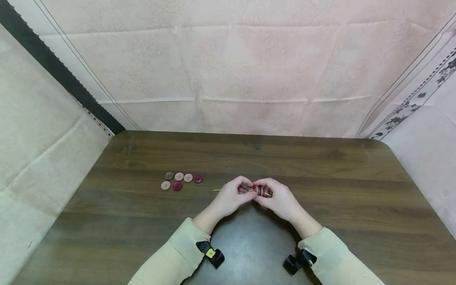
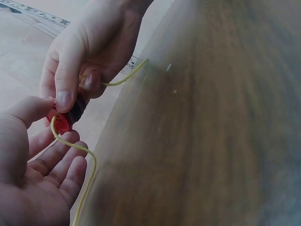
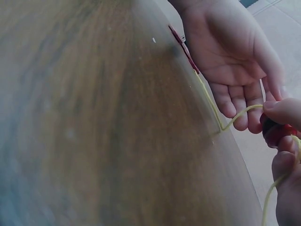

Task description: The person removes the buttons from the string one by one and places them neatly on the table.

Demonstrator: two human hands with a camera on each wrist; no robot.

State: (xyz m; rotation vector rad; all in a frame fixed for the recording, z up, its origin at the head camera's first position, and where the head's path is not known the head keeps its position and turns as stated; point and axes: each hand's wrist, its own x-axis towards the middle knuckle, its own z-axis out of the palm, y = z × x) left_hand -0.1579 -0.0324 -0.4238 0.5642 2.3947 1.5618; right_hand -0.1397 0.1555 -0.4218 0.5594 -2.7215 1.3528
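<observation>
A stack of red and dark buttons point(image 1: 261, 191) is threaded on a yellow cord point(image 2: 91, 162). My right hand point(image 1: 279, 199) grips the stack between thumb and fingers, also seen in the left wrist view as the upper hand point(image 2: 94, 42). My left hand point(image 1: 229, 198) meets it from the left, with thumb and index finger pinching at the red end button point(image 2: 60, 123). Its other fingers are loosely bent in the right wrist view, where the left palm point(image 3: 230, 52) shows. Cord runs out from both ends of the stack; one length passes the left hand.
Several loose buttons lie left of the hands on the wooden table point(image 1: 142, 221): a brown one point(image 1: 169, 175), pale pink ones point(image 1: 179, 176) and dark red ones point(image 1: 198, 179). Patterned cloth point(image 1: 228, 79) hangs behind the table and along both sides.
</observation>
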